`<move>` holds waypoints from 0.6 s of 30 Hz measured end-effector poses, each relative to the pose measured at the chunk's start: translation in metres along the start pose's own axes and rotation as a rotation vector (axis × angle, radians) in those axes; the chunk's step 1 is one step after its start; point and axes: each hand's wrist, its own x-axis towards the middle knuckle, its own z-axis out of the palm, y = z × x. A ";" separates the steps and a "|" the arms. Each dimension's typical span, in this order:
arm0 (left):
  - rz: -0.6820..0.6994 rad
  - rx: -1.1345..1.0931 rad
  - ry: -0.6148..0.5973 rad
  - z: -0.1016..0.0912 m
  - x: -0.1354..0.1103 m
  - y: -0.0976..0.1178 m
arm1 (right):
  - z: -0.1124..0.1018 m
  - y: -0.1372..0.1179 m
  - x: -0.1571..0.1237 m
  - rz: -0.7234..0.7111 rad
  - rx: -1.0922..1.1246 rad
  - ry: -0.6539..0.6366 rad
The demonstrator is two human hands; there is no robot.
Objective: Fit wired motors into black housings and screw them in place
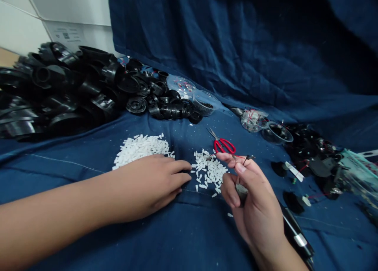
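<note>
Two hands over a blue cloth (165,243), both close to the red-handled scissors (223,145). Right hand (254,192) just below the scissors, thumb and fingers (240,169) pinched nearly shut on a small wired part (246,157) with thin red wire; a grey lump (240,192) sits against the curled fingers, exact grip hard to tell. Left hand (144,184) rests on the cloth left of the scissors, fingers (180,172) loosely extended, holding nothing, tips just beside the nearer heap of white plastic pieces (209,170), which lies directly below the scissors. Larger white heap (141,149) further left of the scissors, touching the left hand. Behind the scissors, a clear plastic bowl (205,102) with dark bits; another clear bowl (277,132) to their right. Black moulded plastic parts (59,86) piled far left behind them; black parts with red wires (315,161) far right. Black pen-like tool (298,239) below and right of them, beside the right hand.
</note>
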 end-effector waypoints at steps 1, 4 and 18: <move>-0.004 0.007 0.008 0.003 0.000 -0.001 | -0.001 0.000 0.000 0.000 0.010 -0.002; -0.008 -0.003 0.023 0.008 -0.001 -0.004 | -0.003 -0.001 0.001 0.000 0.039 -0.023; -0.035 0.079 0.009 -0.001 0.012 -0.001 | -0.007 -0.004 0.013 0.059 0.115 -0.056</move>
